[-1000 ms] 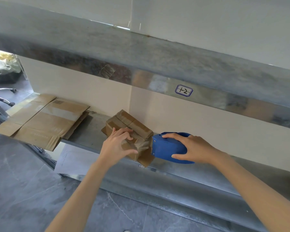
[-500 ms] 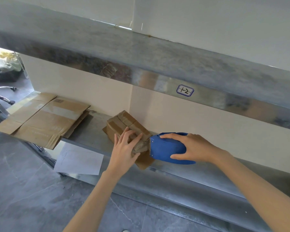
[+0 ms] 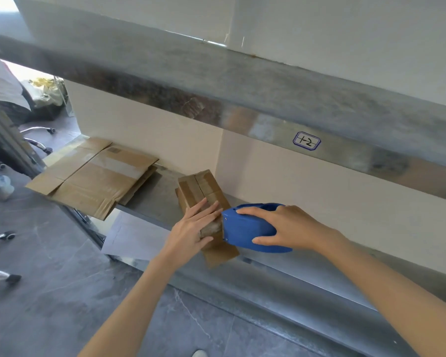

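A small taped cardboard box [image 3: 200,188] lies on a steel shelf [image 3: 281,269], one loose flap sticking out over the front edge. My left hand [image 3: 191,231] presses flat on the box's near end with straight fingers. My right hand [image 3: 291,226] grips a blue tape dispenser [image 3: 245,229], whose front end sits against the box's near end, right beside my left fingertips.
Flattened cardboard boxes [image 3: 93,176] lie on the shelf to the left. A white paper sheet [image 3: 134,235] hangs at the shelf front. An upper steel shelf [image 3: 216,81] with a handwritten label [image 3: 307,140] overhangs. Chair wheels [image 3: 40,130] and someone's shoes [image 3: 0,185] are on the grey floor at left.
My left hand went from curled fingers gripping the box to fingers laid flat on it. The box has turned a little. The dispenser stays against the box's near end.
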{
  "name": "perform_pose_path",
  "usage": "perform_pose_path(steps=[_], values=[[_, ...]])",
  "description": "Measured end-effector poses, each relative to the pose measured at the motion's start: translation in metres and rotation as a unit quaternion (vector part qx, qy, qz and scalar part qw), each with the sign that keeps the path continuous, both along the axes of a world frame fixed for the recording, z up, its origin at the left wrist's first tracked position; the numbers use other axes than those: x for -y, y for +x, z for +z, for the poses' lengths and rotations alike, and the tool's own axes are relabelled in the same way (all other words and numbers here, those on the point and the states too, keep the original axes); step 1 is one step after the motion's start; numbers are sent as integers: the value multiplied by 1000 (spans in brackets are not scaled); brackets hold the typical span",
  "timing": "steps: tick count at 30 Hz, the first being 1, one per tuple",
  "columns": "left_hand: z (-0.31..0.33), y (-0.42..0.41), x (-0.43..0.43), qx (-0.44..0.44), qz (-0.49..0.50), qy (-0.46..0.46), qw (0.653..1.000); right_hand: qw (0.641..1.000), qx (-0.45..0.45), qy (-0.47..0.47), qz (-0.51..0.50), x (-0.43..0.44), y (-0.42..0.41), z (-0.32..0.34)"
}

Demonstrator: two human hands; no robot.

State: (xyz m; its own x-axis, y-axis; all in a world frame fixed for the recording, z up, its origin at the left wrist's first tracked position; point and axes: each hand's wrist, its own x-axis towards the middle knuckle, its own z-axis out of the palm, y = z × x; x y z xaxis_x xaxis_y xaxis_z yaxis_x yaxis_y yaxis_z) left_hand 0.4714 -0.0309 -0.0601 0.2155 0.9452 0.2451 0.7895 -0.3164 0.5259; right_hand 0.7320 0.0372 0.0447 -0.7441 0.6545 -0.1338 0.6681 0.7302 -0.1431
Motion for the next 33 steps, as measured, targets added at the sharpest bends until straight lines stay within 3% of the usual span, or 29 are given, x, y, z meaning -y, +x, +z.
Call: perform_pose_path(steps=[8, 16, 22, 33], values=[[0, -4, -1, 4, 5, -7, 1000, 999, -6, -40, -13, -10, 14, 1], [-3, -5, -2, 9, 4, 3, 1000, 997, 39, 13, -68, -29, 63, 15], [-3, -5, -2, 19, 11, 3, 1000, 995, 54, 53, -68, -26, 48, 5], [-5, -5, -1, 38, 19, -5, 999, 992, 76, 36, -89, -26, 27, -8]])
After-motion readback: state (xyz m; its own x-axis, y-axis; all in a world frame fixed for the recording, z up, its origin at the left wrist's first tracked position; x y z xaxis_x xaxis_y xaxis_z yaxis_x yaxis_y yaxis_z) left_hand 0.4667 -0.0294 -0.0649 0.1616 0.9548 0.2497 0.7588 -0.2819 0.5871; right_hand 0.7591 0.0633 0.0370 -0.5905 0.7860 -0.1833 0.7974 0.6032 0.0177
